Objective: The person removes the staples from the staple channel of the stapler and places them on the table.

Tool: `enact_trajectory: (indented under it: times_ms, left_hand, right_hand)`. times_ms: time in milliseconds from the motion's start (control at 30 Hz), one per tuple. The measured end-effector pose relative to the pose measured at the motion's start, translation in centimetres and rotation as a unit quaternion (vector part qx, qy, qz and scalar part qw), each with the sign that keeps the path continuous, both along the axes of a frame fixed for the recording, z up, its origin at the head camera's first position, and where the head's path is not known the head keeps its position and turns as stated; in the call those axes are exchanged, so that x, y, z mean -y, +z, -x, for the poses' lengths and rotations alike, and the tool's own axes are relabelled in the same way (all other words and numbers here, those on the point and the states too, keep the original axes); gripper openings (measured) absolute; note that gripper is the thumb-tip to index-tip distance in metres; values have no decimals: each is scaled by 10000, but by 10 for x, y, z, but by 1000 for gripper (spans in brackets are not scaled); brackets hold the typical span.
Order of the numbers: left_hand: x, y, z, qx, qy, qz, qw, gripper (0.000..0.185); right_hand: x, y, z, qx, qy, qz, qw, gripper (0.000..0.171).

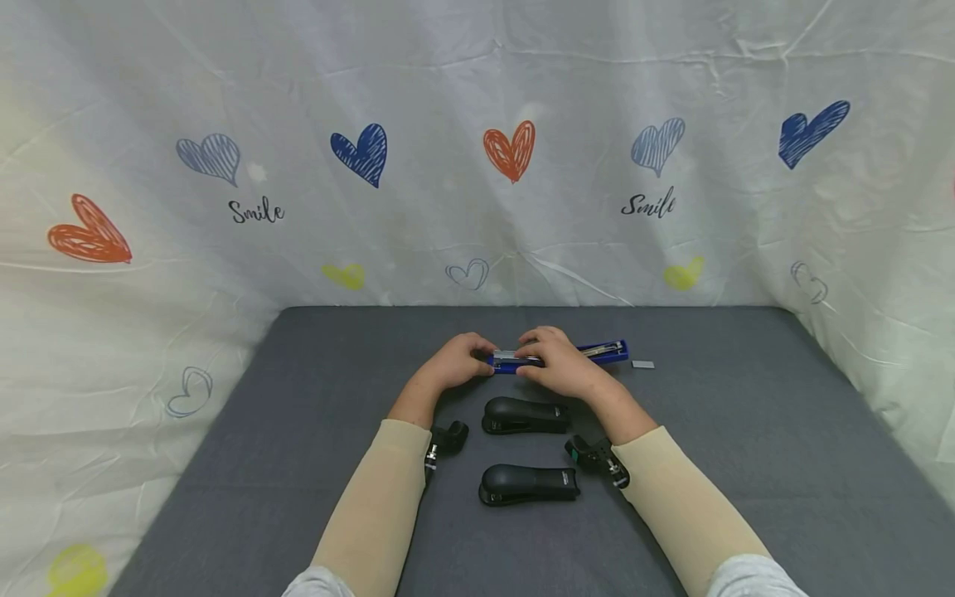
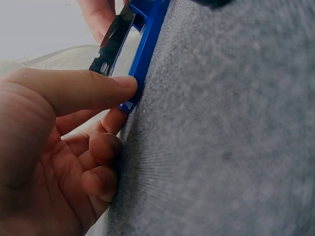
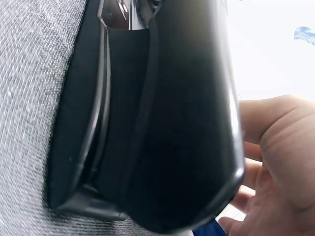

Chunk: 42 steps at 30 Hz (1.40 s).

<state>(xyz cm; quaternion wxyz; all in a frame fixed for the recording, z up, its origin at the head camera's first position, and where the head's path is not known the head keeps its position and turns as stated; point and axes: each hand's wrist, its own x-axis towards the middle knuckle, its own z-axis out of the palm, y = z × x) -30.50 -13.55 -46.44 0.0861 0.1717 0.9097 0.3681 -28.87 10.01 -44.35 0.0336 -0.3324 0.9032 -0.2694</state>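
Observation:
A blue stapler [image 1: 608, 351] lies opened out at the far middle of the grey table, its metal rail exposed. My left hand [image 1: 455, 362] pinches its left end; in the left wrist view the thumb presses on the blue base [image 2: 142, 61] beside the dark metal rail [image 2: 110, 46]. My right hand [image 1: 561, 365] grips the middle of the stapler, thumb on the near side and fingers on the far side, covering part of it. Right of the stapler lies a small grey strip of staples [image 1: 642, 364]. In the right wrist view a black stapler hides much of the right hand [image 3: 290, 157].
Two black staplers lie between my forearms, one nearer the hands [image 1: 525, 414] and one closer to me [image 1: 528, 484]. A white curtain [image 1: 567, 240] with printed hearts hangs behind the table [image 1: 343, 348].

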Motion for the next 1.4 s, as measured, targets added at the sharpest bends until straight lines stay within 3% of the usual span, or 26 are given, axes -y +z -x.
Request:
enact_trajectory:
  times_ms: [167,433,567,900,1033,1233,1400]
  left_hand:
    - [0,1,0,-1,20,-19,10000,34]
    - [0,-1,0,-14,-1,-21,10000,33]
    - [0,-2,0,-41,-40,-28,10000,33]
    - [0,0,0,-32,-43,-32,10000,35]
    - [0,1,1,-40,-12,-3,10000,35]
    - [1,-1,1,-77,-34,30,10000,34]
    - [-1,-2,3,-103,-91,57,9999,32]
  right_hand:
    - [2,0,1,-201,-24,269,9994,29]
    - [7,-2,0,-101,-247,649,9975,28]
    - [9,-4,0,-118,-154,808,9965,29]
    - [15,-7,0,422,-256,959,9942,44]
    - [17,-5,-2,428,-553,1013,9924,41]
    - [22,-8,-3,412,-1332,1364,9808,28]
    - [27,-11,-2,173,-1543,1448,9772,25]
